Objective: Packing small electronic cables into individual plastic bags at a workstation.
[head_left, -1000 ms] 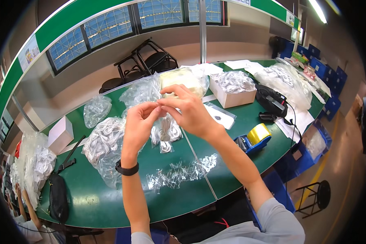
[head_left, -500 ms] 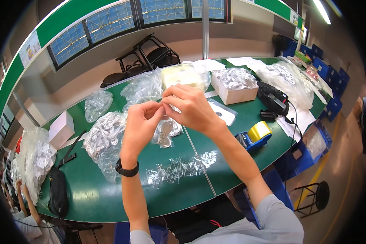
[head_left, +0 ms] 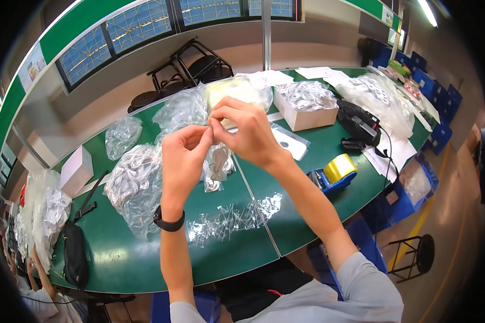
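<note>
My left hand (head_left: 182,159) and my right hand (head_left: 248,132) meet above the middle of the green table, thumbs and fingertips pinched together. Below them hangs a small clear plastic bag (head_left: 217,166) with a coiled white cable in it. The fingers appear closed on its top edge, which they largely hide. Left of my left hand lies a big clear bag of coiled white cables (head_left: 134,177). Closer to me, many short, thin white strips or ties (head_left: 229,223) are scattered over the table.
A blue tape dispenser (head_left: 334,175) with yellow tape stands right of my right forearm. Behind it are an open box of white bundles (head_left: 307,105) and a black pouch (head_left: 358,126). A black case (head_left: 75,255) lies at left, near another person's arms (head_left: 40,269).
The view has shifted slightly. My hands remain pinched together, with the fingertips a little changed in position, and the small bag under them hangs differently.
</note>
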`<state>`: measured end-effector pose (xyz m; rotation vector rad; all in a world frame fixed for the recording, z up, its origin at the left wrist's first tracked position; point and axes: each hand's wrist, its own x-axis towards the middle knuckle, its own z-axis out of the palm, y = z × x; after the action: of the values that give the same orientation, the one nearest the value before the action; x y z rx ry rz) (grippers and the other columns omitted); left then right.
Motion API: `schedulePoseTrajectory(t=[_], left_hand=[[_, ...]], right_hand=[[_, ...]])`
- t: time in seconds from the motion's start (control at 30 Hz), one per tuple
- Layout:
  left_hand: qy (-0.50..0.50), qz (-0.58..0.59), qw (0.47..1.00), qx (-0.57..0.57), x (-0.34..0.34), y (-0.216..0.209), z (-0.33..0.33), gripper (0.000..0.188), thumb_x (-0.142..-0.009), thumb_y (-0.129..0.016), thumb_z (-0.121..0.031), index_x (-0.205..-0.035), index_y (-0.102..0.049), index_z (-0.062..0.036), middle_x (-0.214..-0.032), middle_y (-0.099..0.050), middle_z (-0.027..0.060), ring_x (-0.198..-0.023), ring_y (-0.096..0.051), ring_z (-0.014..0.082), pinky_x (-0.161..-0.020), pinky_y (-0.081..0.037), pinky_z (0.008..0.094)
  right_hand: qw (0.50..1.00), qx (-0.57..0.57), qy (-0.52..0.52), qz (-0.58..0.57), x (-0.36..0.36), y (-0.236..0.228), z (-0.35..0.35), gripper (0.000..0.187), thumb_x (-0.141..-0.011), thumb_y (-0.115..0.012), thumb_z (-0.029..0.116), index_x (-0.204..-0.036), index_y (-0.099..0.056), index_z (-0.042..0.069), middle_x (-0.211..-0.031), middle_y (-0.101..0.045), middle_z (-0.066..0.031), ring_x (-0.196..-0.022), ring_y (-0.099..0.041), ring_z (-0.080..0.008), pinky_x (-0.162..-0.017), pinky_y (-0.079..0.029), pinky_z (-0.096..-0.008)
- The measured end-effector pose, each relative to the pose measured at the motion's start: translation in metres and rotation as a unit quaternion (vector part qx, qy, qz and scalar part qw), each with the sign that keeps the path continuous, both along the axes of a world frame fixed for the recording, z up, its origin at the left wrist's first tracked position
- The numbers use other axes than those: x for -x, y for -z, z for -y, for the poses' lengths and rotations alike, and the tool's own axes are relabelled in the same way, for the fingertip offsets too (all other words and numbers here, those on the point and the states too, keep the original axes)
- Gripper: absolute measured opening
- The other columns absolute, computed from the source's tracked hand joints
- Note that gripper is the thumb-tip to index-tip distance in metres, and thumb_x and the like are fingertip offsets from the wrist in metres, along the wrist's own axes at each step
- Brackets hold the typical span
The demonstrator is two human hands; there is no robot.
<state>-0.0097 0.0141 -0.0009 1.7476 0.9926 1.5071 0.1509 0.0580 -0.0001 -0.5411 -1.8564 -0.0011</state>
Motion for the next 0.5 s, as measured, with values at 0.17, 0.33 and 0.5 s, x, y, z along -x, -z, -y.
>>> schedulePoseTrajectory(t=[0.17,0.33,0.5], left_hand=[[-0.017,-0.013,1.0,0.013,0.003,0.002,0.003,0.02,-0.094,-0.061,-0.007,-0.098,-0.068,0.0105,-0.089,-0.073,0.013,-0.083,-0.071,0.0152,-0.077,-0.055,0.0253],[-0.028,-0.006,1.0,0.012,0.003,0.004,0.004,0.021,-0.095,-0.061,-0.009,-0.1,-0.068,0.0108,-0.09,-0.073,0.0143,-0.084,-0.071,0.0164,-0.08,-0.055,0.0264],[-0.025,0.003,1.0,0.016,0.001,0.003,0.008,0.022,-0.096,-0.06,-0.01,-0.102,-0.068,0.0101,-0.091,-0.073,0.0151,-0.085,-0.071,0.0161,-0.079,-0.055,0.0258]], right_hand=[[0.994,0.086,-0.05,-0.053,0.005,0.009,-0.009,0.006,-0.085,-0.064,0.004,-0.086,-0.066,-0.002,-0.085,-0.068,-0.0084,-0.078,-0.067,-0.0208,-0.07,-0.053,-0.0303],[0.908,0.323,-0.175,-0.2,-0.009,0.013,-0.022,0.017,-0.092,-0.061,0.011,-0.093,-0.07,-0.003,-0.09,-0.07,-0.0058,-0.083,-0.065,-0.0124,-0.072,-0.054,-0.0267],[0.868,0.382,-0.188,-0.257,-0.03,0.013,-0.022,0.02,-0.094,-0.061,0.017,-0.094,-0.072,0.001,-0.09,-0.07,-0.0047,-0.081,-0.065,-0.0108,-0.07,-0.054,-0.0249]])
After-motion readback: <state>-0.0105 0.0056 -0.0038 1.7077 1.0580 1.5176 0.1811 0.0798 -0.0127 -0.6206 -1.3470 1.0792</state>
